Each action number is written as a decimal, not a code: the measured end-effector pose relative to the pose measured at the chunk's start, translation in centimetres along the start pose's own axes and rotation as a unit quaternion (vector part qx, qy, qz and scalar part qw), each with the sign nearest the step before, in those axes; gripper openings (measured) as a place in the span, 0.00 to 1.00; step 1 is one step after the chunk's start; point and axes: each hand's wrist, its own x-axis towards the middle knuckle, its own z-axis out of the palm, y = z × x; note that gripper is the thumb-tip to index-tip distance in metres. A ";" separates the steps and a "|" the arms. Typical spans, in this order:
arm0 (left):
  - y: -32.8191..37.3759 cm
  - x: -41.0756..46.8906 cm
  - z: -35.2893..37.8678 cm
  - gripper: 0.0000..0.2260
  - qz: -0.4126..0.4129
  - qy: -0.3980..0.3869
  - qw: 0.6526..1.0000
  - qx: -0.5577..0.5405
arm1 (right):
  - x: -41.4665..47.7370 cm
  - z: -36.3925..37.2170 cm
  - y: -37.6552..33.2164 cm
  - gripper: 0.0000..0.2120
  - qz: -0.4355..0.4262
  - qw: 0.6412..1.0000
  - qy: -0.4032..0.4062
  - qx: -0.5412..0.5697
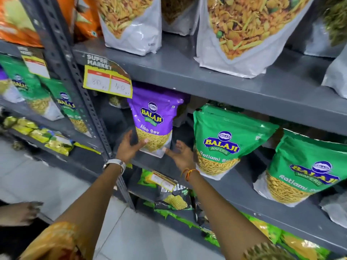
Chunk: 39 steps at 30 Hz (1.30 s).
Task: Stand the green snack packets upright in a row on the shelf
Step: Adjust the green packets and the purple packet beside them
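Two green Ratlami Sev packets stand upright on the grey middle shelf: one at centre right, another further right. Left of them stands a purple Aloo Sev packet. My left hand touches the purple packet's lower left edge, fingers spread. My right hand is open just below its lower right corner, thumb tip at the packet's base, beside the first green packet.
More green packets stand in the neighbouring rack at left, past a perforated grey upright. A price tag hangs from the upper shelf. White namkeen pouches sit above; chip bags fill the shelf below.
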 end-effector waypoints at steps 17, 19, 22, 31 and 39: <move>-0.1 3.4 -0.7 0.19 -0.003 -0.174 0.981 -0.087 | 3.5 3.8 -0.4 0.22 -0.030 0.998 0.031 -0.037; -0.3 3.2 -0.8 0.22 -0.004 -0.182 0.980 -0.086 | 3.1 3.7 -0.1 0.21 -0.030 0.998 0.030 -0.041; -0.6 3.2 -1.1 0.25 0.002 -0.191 0.979 -0.070 | 2.5 3.8 0.3 0.22 -0.029 0.997 0.044 -0.054; 0.4 3.0 -0.9 0.24 -0.003 -0.200 0.977 -0.071 | 1.9 4.4 0.4 0.28 -0.028 0.994 0.070 -0.082; 0.8 3.2 -0.7 0.22 0.000 -0.204 0.976 -0.075 | 2.3 4.6 0.8 0.30 -0.030 0.995 0.078 -0.052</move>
